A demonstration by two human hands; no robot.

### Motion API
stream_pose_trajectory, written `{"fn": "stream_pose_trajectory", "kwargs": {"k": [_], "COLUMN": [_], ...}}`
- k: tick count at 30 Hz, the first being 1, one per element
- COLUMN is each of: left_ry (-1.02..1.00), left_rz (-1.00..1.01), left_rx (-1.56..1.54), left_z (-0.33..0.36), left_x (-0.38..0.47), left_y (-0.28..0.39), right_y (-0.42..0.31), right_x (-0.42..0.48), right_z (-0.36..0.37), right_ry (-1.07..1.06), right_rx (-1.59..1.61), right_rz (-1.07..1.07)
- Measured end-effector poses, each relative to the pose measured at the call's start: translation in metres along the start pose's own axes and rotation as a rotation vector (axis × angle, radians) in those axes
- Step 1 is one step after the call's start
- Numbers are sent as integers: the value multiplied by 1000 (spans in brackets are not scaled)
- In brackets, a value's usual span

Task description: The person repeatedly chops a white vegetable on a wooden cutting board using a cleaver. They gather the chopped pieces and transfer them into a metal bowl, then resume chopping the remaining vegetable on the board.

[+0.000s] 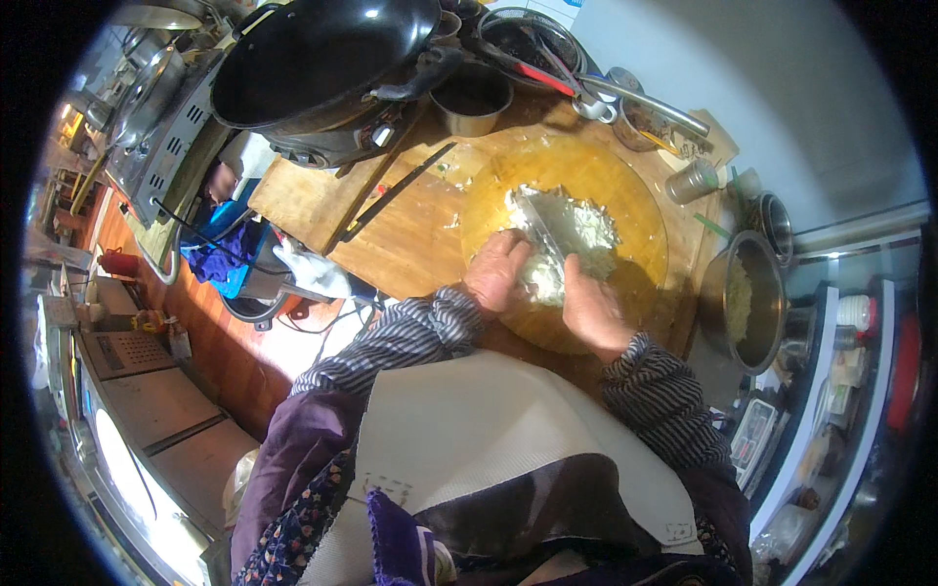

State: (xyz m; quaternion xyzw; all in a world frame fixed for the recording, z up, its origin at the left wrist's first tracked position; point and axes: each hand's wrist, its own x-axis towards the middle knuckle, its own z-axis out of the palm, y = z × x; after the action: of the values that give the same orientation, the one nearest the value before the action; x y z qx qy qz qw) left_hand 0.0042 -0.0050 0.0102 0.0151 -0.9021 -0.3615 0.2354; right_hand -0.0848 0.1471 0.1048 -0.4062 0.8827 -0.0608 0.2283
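My right hand (597,311) is closed around the handle of a kitchen knife, and its blade (542,223) stands in a heap of finely chopped pale vegetable (586,223) that looks like cabbage. Just left of the blade is my left hand (498,271), its fingers bent at the edge of the heap. Whether those fingers press on any pieces is hidden from above. Under the heap lies a round yellowish chopping board (637,198), with stray shreds scattered about it.
A wooden table (418,249) carries the board. Beyond it stand a large black wok (330,58), a metal pot (473,99) and a sieve (527,44). A steel bowl (762,308) with pale shreds is at right, near a glass jar (692,182). A dark strip (399,192) lies left.
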Motion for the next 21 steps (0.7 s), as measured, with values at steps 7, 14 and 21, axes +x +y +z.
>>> {"fn": "stream_pose_trajectory", "kwargs": {"k": [7,14,21], "left_ry": [146,68,-17], "left_rz": [154,42,42], "left_rx": [50,-2,26], "left_z": [3,25,30], "left_x": [-14,-10,0], "left_y": [-5,-18,-17], "right_y": [16,-9,30], "right_x": [-29,-7,-8], "right_z": [-23,0,13], "right_ry": [74,-169,136], "right_rx": [67,-146,33], "right_rz": [-49,81,-29]}}
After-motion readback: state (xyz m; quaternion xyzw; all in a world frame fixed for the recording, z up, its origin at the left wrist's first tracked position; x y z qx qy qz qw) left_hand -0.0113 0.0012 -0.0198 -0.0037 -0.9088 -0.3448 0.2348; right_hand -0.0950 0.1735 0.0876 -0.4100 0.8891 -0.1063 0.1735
